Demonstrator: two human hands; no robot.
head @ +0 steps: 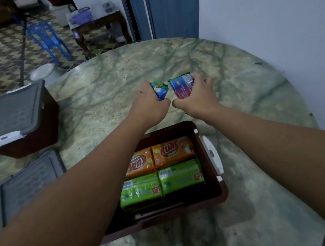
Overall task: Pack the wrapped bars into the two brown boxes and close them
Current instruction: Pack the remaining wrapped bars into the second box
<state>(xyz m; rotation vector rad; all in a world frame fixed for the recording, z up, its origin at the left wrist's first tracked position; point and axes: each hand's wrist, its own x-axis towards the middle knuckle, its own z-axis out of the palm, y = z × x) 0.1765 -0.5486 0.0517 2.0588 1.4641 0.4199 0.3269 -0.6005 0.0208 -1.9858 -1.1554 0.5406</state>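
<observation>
An open brown box [214,187] stands on the marble table near me, holding two orange wrapped bars [160,157] behind two green wrapped bars [160,184]. Beyond the box, my left hand [148,104] grips a blue wrapped bar [160,91] and my right hand [197,96] grips another blue wrapped bar [182,85], both just above the tabletop. A second brown box [32,141] with its grey lid [9,117] on stands at the table's left edge. A loose grey lid [28,184] lies left of the open box.
The round green marble table [233,64] meets a white wall on the right. Past its far edge are a blue plastic chair [46,39], a low wooden table [98,20] and patterned floor tiles.
</observation>
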